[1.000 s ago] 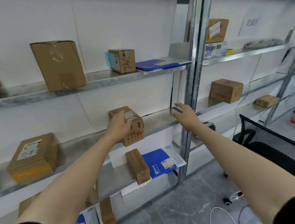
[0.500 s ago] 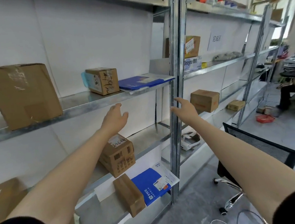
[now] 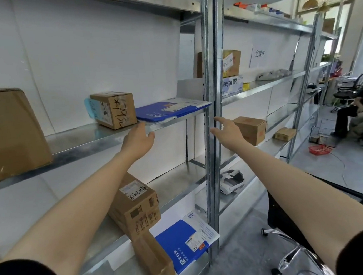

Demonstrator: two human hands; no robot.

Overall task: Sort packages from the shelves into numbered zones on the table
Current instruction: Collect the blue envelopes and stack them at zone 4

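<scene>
Head view: both arms are stretched out toward the shelving, on either side of the steel upright (image 3: 212, 91). The left hand (image 3: 138, 138) is just left of that upright, at the front lip of the shelf (image 3: 78, 141). Its fingers are loose and fairly straight, the thumb is out, and it holds nothing. The fingertips come up to the near corner of the blue mailer (image 3: 172, 110), which lies flat on the shelf with its far end against the upright; I cannot tell whether they touch it. The right hand (image 3: 228, 131) is just right of the upright, palm inward, fingers spread wide and empty.

Left of the mailer and further from the upright stands a small scribbled box (image 3: 115, 109). A shelf lower, left of the upright, sits a labelled box (image 3: 136, 204). Right of the upright, behind the right hand, is a plain carton (image 3: 251, 128).

The step in hand looks like picking the next package, most likely the mailer (it is the nearest thing to the left fingertips). Nothing is grasped yet. A flat mailer gives little to hold, so the next move probably calls for sliding it out over the shelf lip, then pinching it top and bottom. The numbered table is out of view, so a turn away from the upright would be needed afterward.
</scene>
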